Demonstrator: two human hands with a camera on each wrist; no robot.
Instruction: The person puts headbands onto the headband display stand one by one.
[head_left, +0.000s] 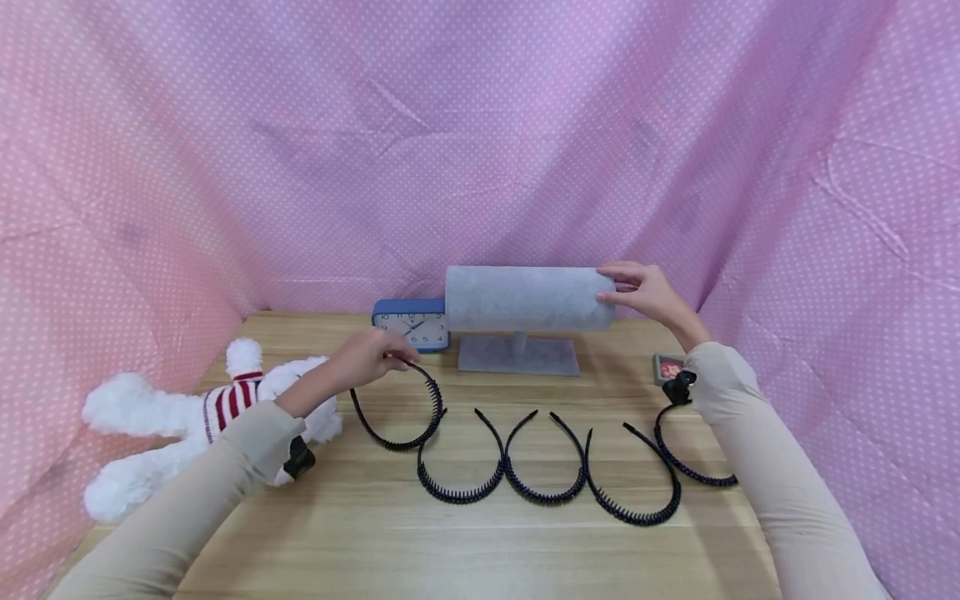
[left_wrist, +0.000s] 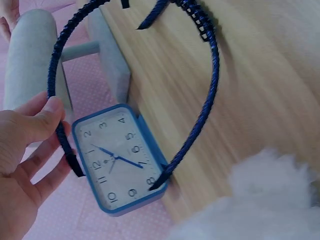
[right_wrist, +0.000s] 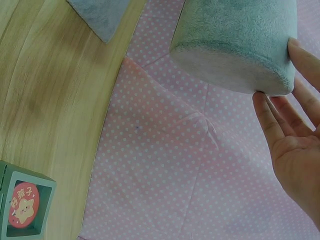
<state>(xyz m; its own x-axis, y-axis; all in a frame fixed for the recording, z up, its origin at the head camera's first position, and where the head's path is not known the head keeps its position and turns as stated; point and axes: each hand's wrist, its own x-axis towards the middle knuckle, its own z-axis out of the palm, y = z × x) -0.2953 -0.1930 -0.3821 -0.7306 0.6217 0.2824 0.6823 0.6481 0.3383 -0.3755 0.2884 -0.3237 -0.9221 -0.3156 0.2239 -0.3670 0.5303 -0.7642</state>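
Note:
My left hand [head_left: 369, 360] pinches one end of a black toothed headband [head_left: 375, 436] between thumb and fingers. In the left wrist view this headband [left_wrist: 216, 75] hangs in front of the clock, its two tips pointing toward the clock. My right hand [head_left: 647, 293] holds the right end of a grey plush roll [head_left: 525, 298] on a headband stand, thumb on the front and fingers at the top. The right wrist view shows the fingertips against the rim of the roll [right_wrist: 235, 55]. Several more black headbands [head_left: 461, 497] lie in a row on the table.
A blue clock [head_left: 411, 323] stands left of the roll, behind my left hand. A white plush toy [head_left: 150, 417] in a striped top lies at the left, partly under my left arm. A small green-framed box [right_wrist: 30, 200] sits near the right edge. Pink dotted cloth [head_left: 480, 150] surrounds the table.

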